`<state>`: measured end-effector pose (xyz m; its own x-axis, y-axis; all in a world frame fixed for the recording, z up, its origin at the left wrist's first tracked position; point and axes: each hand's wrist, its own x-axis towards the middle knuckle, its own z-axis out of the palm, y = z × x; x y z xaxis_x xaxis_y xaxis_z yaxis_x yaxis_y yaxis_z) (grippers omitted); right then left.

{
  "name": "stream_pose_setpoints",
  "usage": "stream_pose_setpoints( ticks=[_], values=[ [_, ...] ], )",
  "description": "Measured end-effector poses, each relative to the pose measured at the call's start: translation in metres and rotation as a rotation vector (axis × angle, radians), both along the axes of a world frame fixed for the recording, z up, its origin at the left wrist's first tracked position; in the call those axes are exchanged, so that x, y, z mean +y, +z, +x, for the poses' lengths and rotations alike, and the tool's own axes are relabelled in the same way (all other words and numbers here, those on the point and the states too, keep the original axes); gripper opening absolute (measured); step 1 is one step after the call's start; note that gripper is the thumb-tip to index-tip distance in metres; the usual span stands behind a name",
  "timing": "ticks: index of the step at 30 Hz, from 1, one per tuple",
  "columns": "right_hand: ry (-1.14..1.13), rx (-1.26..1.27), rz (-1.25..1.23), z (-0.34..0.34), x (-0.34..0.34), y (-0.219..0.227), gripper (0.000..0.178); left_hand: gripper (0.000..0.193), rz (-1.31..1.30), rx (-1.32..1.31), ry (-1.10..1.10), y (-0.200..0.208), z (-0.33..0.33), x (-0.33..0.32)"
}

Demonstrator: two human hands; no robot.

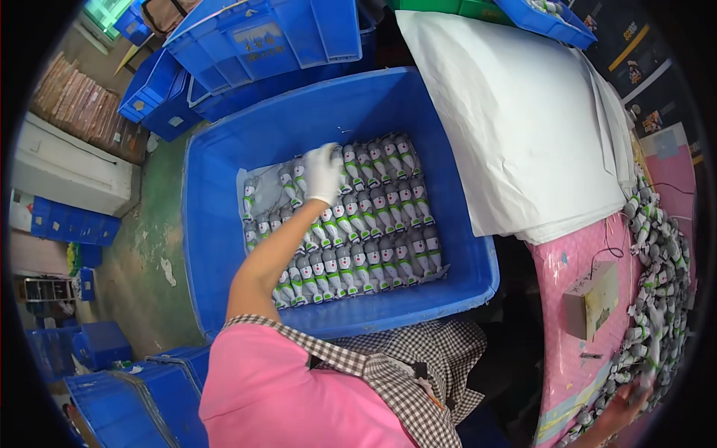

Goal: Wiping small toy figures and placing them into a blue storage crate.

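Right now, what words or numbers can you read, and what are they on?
None clear enough to quote.
Blue plastic crate at top: marks, too smudged.
Tan cardboard box on the pink plastic covering: dark marks, too small.
Black printed panels, upper right: yellow lettering, too blurred.
Small grey, white and green items in rows: marks too tiny.

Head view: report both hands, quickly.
Left hand: over items in the bin; grip cannot be told.
Right hand: at the pile; grip cannot be told.
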<state>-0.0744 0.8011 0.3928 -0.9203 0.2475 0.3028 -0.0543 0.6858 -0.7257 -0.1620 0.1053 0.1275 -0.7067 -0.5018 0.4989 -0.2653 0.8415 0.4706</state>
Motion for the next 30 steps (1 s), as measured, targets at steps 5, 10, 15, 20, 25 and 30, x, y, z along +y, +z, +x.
stream_pose_setpoints(
  ticks=[5, 10, 15, 20, 25, 30],
  values=[
    [0.182, -0.138, -0.813, -0.017, -0.119, -0.034, 0.044, 0.041, 0.282, 0.257, -0.908, 0.162, -0.006, 0.202],
    [0.359, -0.406, -1.193, -0.036, -0.224, -0.024, 0.036, 0.06, -0.028, 0.183, -1.316, 0.228, 0.001, 0.304],
    [0.373, -0.143, -1.324, -0.005, -0.178, -0.036, 0.031, 0.046, 1.452, -0.452, -1.38, 0.233, -0.004, 0.334],
    [0.417, -0.266, -1.327, 0.017, -0.178, -0.087, 0.03, 0.044, 2.091, -0.339, -1.174, 0.22, -0.002, 0.348],
    [0.705, -0.174, -1.763, 0.022, -0.198, -0.09, 0.047, 0.042, 2.124, -0.239, -1.154, 0.219, 0.004, 0.368],
    [0.769, 0.131, -1.725, 0.015, -0.205, -0.1, 0.057, 0.048, 2.247, -0.389, -1.244, 0.219, 0.012, 0.373]
  ],
)
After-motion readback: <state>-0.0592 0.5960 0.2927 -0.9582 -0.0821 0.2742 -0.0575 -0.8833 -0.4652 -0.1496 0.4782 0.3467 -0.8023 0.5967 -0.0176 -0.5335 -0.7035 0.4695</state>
